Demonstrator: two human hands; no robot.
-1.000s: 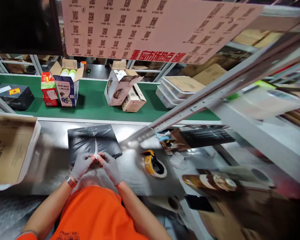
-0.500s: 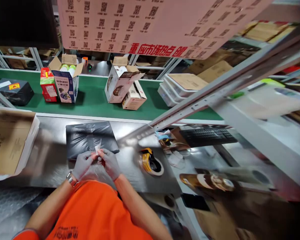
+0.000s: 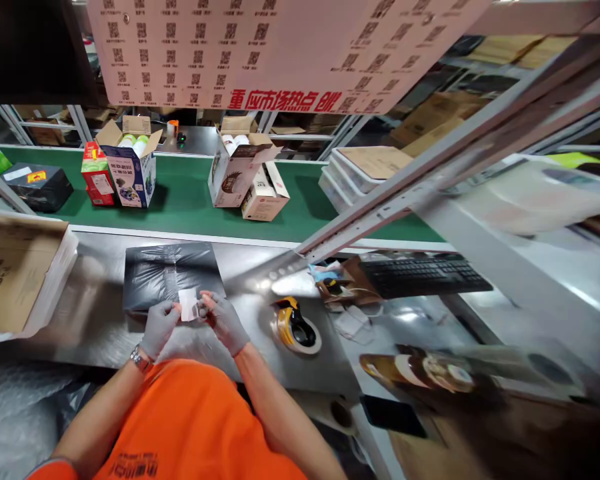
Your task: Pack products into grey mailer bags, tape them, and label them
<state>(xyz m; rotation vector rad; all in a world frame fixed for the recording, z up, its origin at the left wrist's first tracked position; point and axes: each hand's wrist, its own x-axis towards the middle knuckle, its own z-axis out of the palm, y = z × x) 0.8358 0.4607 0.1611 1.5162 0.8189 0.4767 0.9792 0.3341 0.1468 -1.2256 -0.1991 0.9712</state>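
My left hand (image 3: 160,329), in a grey glove, pinches the left edge of a small white label (image 3: 187,304). At the label's right edge the gloved fingertips of my right hand (image 3: 227,323) are closed, with the label's backing or corner between them; the exact grip is too small to tell. The label is held flat over the near edge of a black plastic-wrapped package (image 3: 170,270). That package lies on the metal table (image 3: 260,363) just beyond my hands. To the right of my right hand rests a yellow and black tape dispenser (image 3: 296,325).
Opened boxes (image 3: 130,173) and a white box (image 3: 266,195) stand on the green conveyor (image 3: 185,200) behind the table. A white tray (image 3: 55,300) with cardboard is at left. A metal post (image 3: 360,230), keyboard (image 3: 425,273), bottle (image 3: 410,370) and phone (image 3: 393,415) are at right.
My hands have moved slightly apart, and the white label, crumpled-looking and narrow before, now shows flat between them. The view has shifted slightly.
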